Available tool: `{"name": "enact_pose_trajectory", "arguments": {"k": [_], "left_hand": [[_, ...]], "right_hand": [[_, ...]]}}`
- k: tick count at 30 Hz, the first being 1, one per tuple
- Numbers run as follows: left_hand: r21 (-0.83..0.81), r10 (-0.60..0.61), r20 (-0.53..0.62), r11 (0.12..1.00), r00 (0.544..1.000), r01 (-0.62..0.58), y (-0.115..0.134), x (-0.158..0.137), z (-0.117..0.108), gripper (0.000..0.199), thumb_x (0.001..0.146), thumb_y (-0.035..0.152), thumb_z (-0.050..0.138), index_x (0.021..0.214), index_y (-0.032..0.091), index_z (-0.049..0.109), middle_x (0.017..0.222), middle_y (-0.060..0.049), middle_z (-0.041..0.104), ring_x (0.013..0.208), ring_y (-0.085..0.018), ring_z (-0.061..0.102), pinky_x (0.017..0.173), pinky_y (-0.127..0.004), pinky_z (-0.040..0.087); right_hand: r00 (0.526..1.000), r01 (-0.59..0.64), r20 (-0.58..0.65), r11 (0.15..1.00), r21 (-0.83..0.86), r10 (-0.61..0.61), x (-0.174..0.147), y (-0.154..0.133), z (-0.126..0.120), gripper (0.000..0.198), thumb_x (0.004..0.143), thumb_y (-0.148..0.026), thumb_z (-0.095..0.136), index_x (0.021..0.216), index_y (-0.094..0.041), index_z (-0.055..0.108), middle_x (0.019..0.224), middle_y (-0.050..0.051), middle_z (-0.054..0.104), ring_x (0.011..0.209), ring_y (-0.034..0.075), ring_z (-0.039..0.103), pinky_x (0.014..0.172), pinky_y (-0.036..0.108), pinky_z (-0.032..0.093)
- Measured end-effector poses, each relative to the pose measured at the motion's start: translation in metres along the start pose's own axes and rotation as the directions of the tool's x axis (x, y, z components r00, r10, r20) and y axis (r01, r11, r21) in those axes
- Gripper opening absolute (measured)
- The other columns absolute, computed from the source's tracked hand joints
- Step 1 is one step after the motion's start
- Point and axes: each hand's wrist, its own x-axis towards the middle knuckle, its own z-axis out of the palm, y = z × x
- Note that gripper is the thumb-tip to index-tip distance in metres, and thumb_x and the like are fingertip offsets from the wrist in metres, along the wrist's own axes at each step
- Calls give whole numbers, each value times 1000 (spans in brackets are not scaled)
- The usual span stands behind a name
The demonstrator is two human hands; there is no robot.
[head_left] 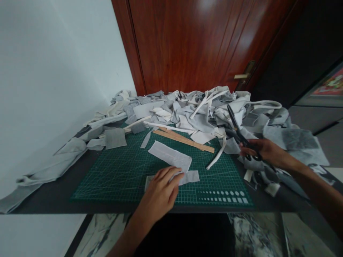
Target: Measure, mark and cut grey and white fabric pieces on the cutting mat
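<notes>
My left hand (163, 187) rests palm down on a pale grey fabric strip (192, 177) on the green cutting mat (115, 171). Its fingers are stretched out over the cloth, and they hide the middle of the strip. Just beyond the fingertips is a second whitish fabric piece (170, 155), lying at a slant with its lower corner by my fingers. Off the mat's right side, my right hand (264, 151) grips black-handled scissors (237, 126) by the handles. The blades point up and away, clear of the two pieces.
Wooden rulers (184, 140) lie across the mat's far part. A heap of grey and white fabric scraps (174, 110) lines the table's back and both sides. A white cord-like strip (218, 157) trails onto the mat. Behind stand a white wall (59, 64) and a wooden door (182, 43).
</notes>
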Motion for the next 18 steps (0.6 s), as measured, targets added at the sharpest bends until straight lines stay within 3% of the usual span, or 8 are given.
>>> {"name": "enact_pose_trajectory", "arguments": {"k": [3, 5, 8, 10, 13, 16, 18], "left_hand": [[-35, -33, -78, 999, 996, 31, 18, 8, 23, 42, 104, 17, 46, 143, 29, 58, 140, -9, 66, 132, -28, 60, 112, -51, 53], [-41, -76, -108, 997, 991, 72, 22, 11, 36, 42, 104, 16, 46, 143, 27, 57, 142, -10, 64, 134, -28, 59, 113, -52, 53], [-17, -142, -86, 990, 986, 141, 23, 9, 45, 40, 105, 14, 46, 142, 22, 56, 147, -11, 61, 139, -27, 55, 116, -51, 51], [1, -158, -58, 987, 986, 159, 24, 8, 45, 39, 105, 14, 46, 142, 19, 55, 148, -10, 60, 141, -27, 53, 119, -50, 49], [14, -157, -50, 987, 986, 158, 25, 7, 44, 38, 105, 15, 47, 142, 18, 55, 148, -11, 61, 141, -26, 53, 119, -48, 49], [22, -163, -54, 986, 985, 164, 27, 8, 43, 38, 104, 14, 48, 141, 18, 56, 147, -10, 61, 140, -27, 54, 118, -48, 49], [24, -168, -54, 985, 984, 169, 27, 8, 43, 38, 104, 14, 48, 140, 18, 56, 147, -10, 61, 140, -27, 54, 118, -48, 49]], "right_hand": [[994, -98, 60, 991, 88, 93, -35, -13, 9, 70, 61, -89, 77, 90, -26, 77, 75, 13, 68, 55, 19, 58, 50, 35, 50], [963, -179, 215, 983, 48, 165, -55, -22, 17, 69, 64, -90, 74, 89, -25, 73, 71, 7, 61, 49, 14, 48, 47, 32, 47], [812, -235, 551, 972, 8, 192, -77, -32, 31, 72, 68, -90, 69, 84, -21, 60, 69, 0, 52, 53, 11, 43, 46, 25, 42], [699, -245, 690, 969, -12, 185, -86, -35, 39, 73, 68, -91, 67, 80, -21, 50, 64, -4, 47, 52, 8, 39, 45, 20, 36], [598, -265, 772, 962, -66, 218, -93, -40, 47, 72, 69, -88, 68, 79, -20, 47, 61, -4, 47, 50, 6, 39, 45, 18, 32], [565, -289, 791, 954, -78, 236, -92, -44, 49, 66, 75, -84, 66, 88, -20, 53, 67, -4, 47, 54, 8, 43, 50, 20, 42], [550, -250, 815, 967, -45, 180, -90, -43, 47, 62, 81, -81, 63, 95, -21, 55, 72, -3, 46, 59, 10, 46, 55, 22, 49]]}}
